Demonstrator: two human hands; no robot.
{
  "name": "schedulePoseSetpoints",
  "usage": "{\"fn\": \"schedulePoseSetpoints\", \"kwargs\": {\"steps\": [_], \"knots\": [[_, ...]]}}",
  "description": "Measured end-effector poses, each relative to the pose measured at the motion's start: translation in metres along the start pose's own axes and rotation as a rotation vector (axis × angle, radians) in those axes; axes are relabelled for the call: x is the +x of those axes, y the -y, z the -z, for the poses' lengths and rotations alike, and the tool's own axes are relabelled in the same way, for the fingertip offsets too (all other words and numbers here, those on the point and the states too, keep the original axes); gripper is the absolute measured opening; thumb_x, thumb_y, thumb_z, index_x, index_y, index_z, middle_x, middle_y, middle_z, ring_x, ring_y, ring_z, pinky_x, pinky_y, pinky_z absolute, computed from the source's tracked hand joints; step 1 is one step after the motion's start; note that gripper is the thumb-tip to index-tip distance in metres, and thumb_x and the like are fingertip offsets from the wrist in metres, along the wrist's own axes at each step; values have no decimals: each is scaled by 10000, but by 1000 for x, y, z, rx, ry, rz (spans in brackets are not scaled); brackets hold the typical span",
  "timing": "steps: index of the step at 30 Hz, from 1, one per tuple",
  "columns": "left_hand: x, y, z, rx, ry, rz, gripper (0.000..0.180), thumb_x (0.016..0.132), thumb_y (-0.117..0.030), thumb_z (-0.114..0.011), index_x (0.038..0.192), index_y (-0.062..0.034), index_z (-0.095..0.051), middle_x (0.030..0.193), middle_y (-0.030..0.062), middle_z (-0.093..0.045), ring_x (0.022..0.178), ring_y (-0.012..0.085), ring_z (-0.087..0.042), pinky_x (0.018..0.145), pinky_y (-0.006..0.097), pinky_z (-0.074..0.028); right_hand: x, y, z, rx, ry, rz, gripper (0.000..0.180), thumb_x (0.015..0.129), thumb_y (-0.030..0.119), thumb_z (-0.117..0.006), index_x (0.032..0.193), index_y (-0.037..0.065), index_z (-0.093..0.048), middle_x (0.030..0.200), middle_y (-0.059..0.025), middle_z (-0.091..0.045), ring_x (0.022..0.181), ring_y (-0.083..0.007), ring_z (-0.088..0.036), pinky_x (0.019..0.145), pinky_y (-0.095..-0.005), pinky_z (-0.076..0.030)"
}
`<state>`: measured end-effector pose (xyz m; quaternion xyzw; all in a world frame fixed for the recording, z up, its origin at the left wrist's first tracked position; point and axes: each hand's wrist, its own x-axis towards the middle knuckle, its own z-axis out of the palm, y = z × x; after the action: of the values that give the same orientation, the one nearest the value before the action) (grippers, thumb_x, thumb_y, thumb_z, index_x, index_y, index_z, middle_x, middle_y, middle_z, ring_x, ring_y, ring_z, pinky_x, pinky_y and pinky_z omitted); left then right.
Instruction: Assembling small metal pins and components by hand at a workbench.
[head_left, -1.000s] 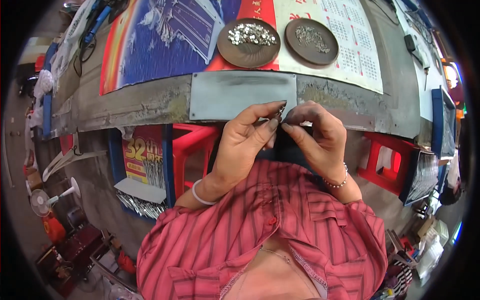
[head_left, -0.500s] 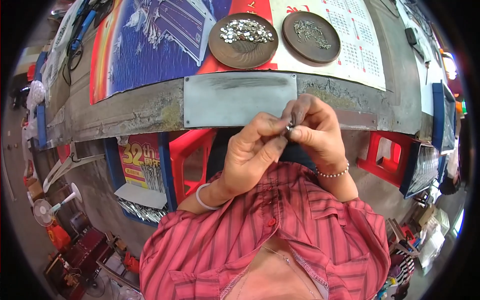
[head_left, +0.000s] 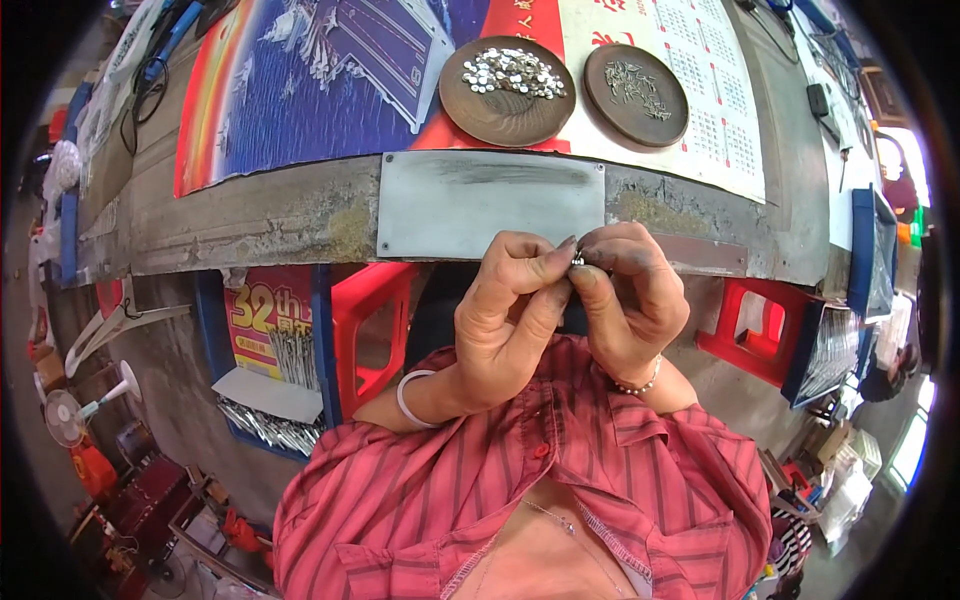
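Left hand (head_left: 505, 320): fingertips pinch one side of a tiny metal part (head_left: 578, 259), raised close to the chest so both hands can work it.
Right hand (head_left: 630, 300): fingers curl over the part's other side, bracing it.
Part: between the thumbs, above the tabletop (head_left: 250, 225) edge and its grey metal plate (head_left: 490, 200).
Left brown dish (head_left: 507, 90): shiny small pieces, within reach.
Right brown dish (head_left: 636, 95): thinner dull pieces, kept apart.
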<state>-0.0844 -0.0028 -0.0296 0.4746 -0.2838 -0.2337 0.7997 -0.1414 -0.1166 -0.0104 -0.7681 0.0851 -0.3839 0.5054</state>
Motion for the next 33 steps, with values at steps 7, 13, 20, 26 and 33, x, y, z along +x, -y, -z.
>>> {"fn": "schedulePoseSetpoints", "kwargs": {"steps": [7,13,20,26,33], "knots": [[-6,4,1,77,14,-22,278,851,96,-537,1112,5,-574,945,80,-487,835,131,-475,713,198,-393,-2,-4,-2,-222,86,58,208,860,113,-557,692,0,-509,636,-113,-502,510,-268,-488,456,-335,-390],[-8,3,14,67,94,75,269,901,39,-514,1166,10,-546,1045,67,-465,917,112,-466,812,214,-387,-5,-8,-3,-176,327,9,244,859,181,-527,693,7,-489,609,-146,-471,516,-328,-474,462,-362,-374],[-5,3,8,-479,-21,394,232,886,91,-503,1085,-8,-570,970,8,-494,730,21,-451,604,157,-376,20,-11,1,90,-368,-316,257,824,44,-605,1027,13,-451,792,-44,-490,574,-54,-425,472,-192,-365],[-5,4,9,-530,-68,420,194,899,70,-493,1049,-28,-566,924,2,-531,594,11,-389,470,173,-287,22,-16,2,18,-419,-385,597,652,40,-779,1100,21,-387,831,-19,-432,557,-33,-366,441,-153,-276],[-3,3,7,-597,-93,521,224,890,74,-478,1045,-48,-584,854,11,-521,563,49,-399,469,191,-304,-2,-17,-1,34,-116,-48,650,610,115,-807,1095,57,-379,867,-19,-399,580,-31,-323,490,-179,-272]]}}
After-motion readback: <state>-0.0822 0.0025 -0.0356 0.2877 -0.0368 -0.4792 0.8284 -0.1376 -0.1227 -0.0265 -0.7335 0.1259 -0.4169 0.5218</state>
